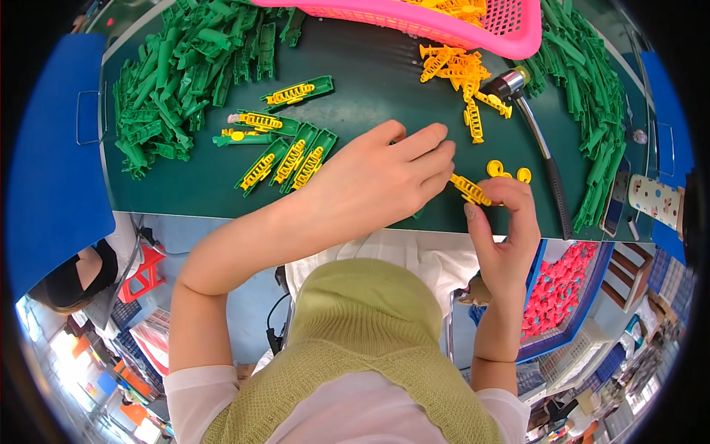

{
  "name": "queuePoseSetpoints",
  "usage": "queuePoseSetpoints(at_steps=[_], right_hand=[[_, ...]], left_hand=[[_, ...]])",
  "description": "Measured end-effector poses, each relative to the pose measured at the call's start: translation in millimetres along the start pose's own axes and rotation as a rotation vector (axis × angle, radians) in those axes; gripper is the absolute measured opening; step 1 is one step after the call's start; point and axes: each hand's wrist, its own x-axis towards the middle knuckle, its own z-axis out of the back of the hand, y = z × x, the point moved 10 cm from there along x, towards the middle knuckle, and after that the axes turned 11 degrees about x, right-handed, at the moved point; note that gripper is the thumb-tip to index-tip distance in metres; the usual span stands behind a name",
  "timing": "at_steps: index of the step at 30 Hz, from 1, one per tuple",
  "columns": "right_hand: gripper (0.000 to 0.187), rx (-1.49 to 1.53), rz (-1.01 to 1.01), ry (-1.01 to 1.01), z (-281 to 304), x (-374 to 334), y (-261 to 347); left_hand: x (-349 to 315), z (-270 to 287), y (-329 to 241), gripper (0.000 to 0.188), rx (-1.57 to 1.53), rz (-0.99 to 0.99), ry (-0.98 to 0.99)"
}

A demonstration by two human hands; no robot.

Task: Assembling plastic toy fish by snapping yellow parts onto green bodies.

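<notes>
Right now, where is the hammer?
In the head view, the hammer lies right of centre on the green table, between the right hand and the right-hand green pile, its head beside yellow strips.

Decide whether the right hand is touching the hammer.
Apart: the head view shows green tabletop plainly visible between the right hand and the hammer.

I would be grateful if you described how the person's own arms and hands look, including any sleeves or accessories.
The left hand and right hand are bare, without gloves, and the forearms are uncovered, with no watch or bracelet visible. Plain white short sleeves cover the upper arms, emerging from a yellow-green knitted garment.
</notes>
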Motion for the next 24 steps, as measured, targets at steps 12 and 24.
queuePoseSetpoints(at_steps=[12, 24], right_hand=[[0.020, -0.323, 0.082, 0.106, -8.1, -2.4, 4.2], [0.026, -0.405, 0.104, 0.211, -23.2, 11.0, 6.2]], left_hand=[[-30.1, 7.6, -9.4, 0.039, -0.151, 0.184, 0.119], [-52.9, 8.3, -3.7, 0.040, -0.387, 0.500, -0.059]])
